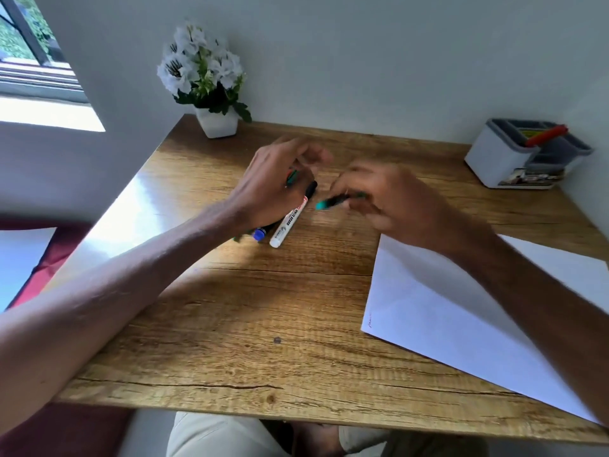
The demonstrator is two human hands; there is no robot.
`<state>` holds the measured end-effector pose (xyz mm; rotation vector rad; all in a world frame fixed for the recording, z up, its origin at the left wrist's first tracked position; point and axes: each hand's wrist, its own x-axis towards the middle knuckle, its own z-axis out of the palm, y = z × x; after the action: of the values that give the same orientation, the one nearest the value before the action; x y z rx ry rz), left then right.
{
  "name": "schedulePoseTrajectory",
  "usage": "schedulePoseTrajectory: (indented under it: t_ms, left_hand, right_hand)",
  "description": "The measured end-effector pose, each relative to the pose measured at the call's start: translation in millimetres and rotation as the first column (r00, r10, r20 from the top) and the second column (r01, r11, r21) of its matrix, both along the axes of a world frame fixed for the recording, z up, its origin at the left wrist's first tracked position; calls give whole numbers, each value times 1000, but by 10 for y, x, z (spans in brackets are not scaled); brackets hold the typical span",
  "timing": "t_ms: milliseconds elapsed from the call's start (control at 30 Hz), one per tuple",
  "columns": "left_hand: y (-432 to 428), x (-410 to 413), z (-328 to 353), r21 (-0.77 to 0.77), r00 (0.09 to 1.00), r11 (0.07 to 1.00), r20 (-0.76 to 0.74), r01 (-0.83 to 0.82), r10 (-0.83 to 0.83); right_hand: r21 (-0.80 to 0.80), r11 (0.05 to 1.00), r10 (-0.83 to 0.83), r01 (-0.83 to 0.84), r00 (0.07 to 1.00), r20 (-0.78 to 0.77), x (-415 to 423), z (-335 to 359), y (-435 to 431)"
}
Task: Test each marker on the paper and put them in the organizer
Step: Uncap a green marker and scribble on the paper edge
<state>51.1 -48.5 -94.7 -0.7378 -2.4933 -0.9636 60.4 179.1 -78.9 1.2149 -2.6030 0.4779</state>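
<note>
My right hand (392, 206) holds a green marker (333, 202) above the table's middle, blurred by motion. My left hand (280, 179) hovers over a small group of markers lying on the wood; whether it grips one of them, I cannot tell. A white whiteboard marker with a black cap (293, 216) lies free beside it. A blue marker end (259, 234) pokes out under the left wrist. A white sheet of paper (461, 311) lies at the right with a small scribble near its left corner. The white and grey organizer (501, 163) stands at the back right with a red marker (547, 136) in it.
A white pot of white flowers (214, 123) stands at the back left of the wooden table (263, 324). Walls close off the back and the right side. A window is at the upper left. My knees show under the table's front edge.
</note>
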Motion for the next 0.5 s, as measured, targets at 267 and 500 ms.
schedulePoseTrajectory:
  t_ms: [267, 500]
  left_hand:
    - [131, 119, -122, -215, 977, 960, -83, 177, -198]
    - [126, 75, -135, -239, 963, 954, -153, 182, -222]
  right_hand:
    - [-527, 834, -58, 164, 975, 213, 298, -29, 275]
    - [-589, 766, -114, 257, 956, 269, 216, -35, 514]
